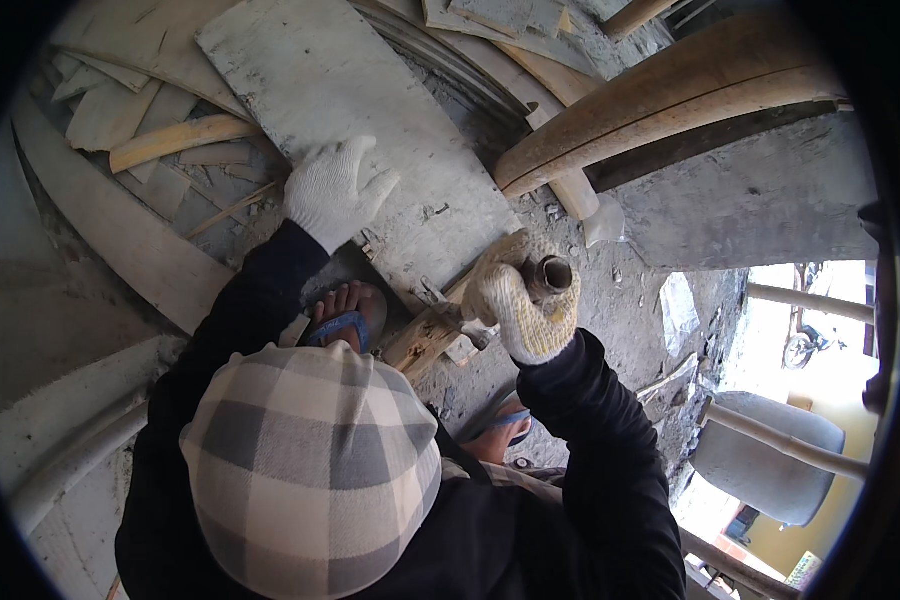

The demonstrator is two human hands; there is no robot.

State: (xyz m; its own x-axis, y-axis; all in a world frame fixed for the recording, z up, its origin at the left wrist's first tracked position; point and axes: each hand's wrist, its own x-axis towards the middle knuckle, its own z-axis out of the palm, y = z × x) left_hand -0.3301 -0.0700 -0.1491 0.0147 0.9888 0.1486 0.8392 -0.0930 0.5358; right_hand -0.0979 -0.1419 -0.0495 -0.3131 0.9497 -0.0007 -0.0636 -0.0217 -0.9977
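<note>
My left hand [338, 192], in a white knit glove, lies on the wide grey board [400, 150] with thumb and fingers apart. My right hand [525, 300], in a yellowish knit glove, is closed around a tool with a hollow round metal handle [549, 276], its open end pointing up. Below that fist, by the board's near end, some worn metal shows beside a rough wooden block [422, 343]; I cannot tell whether it belongs to the tool. The tool's working end is mostly hidden by the glove.
Scrap wood and thin planks [120, 110] lie piled at the far left. A thick round log [660, 100] slants across the far right, beside a grey panel [750, 200]. My sandalled feet [348, 315] stand near the board. A grey container [767, 455] is at the right.
</note>
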